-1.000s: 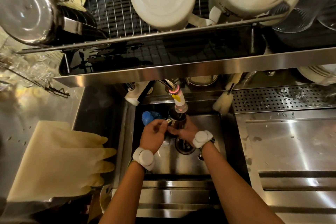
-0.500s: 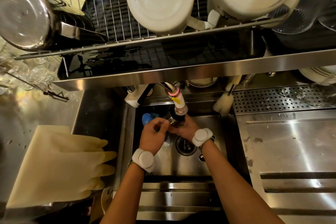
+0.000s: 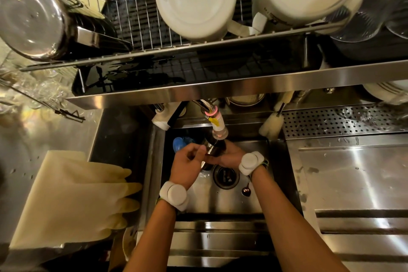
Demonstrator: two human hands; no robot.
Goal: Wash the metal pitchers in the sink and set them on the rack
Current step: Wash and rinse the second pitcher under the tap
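Upper left, on the rack point(image 3: 141, 17): one metal pitcher point(image 3: 33, 15) lying on its side, judged already washed. Below, on the counter: rubber gloves point(image 3: 72, 201), lying flat, not worn. Centre, over the sink point(image 3: 220, 203): small pitcher point(image 3: 213, 150) held directly under the faucet nozzle point(image 3: 218, 128), clear of the basin floor. Left hand point(image 3: 187, 164) curled against its near side, thumb pinching near the rim. Right hand point(image 3: 229, 157) wrapped round the far side, fingertips hidden. Water flow: cannot tell. Judged mid-rinse; racking of this piece outstanding. Behind the faucet, a further metal vessel point(image 3: 245, 99), identity unclear.
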